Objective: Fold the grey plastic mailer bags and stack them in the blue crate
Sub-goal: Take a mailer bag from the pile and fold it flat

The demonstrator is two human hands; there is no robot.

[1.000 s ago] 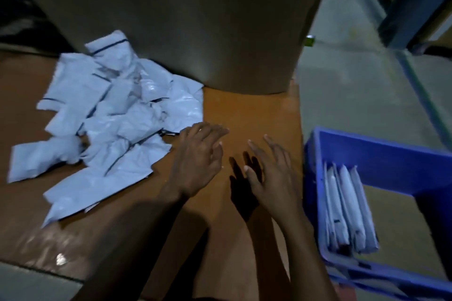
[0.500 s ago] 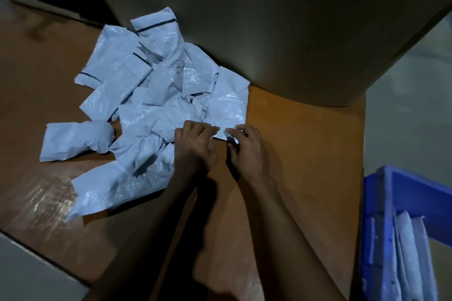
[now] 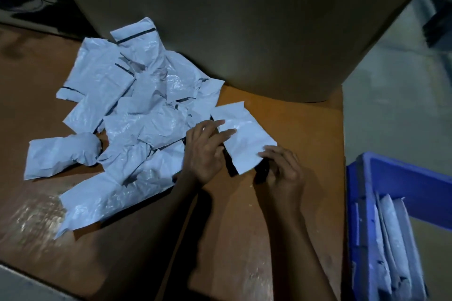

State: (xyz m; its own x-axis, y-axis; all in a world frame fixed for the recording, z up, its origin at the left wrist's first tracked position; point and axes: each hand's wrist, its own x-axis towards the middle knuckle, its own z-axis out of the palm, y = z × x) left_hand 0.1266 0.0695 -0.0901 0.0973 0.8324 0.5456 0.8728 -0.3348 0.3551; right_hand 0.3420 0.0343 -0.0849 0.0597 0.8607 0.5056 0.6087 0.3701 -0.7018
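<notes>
Left hand (image 3: 206,151): fingers stretched across the left edge of one grey mailer bag (image 3: 242,138), thumb hidden.
Right hand (image 3: 285,172): curled fingers pinch the bag's near right corner.
Bag: tilted just above the orange worktop (image 3: 300,129), beside the loose pile (image 3: 122,120).
Pile: crumpled grey bags against a large cardboard box (image 3: 244,27).
Blue crate (image 3: 352,203): right of the worktop, folded bags (image 3: 393,242) standing on edge along its left wall.

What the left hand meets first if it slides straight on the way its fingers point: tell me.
The left hand rests its fingers on the lone mailer bag, so that comes first; beyond it, bare table, then probably the big brown box.
</notes>
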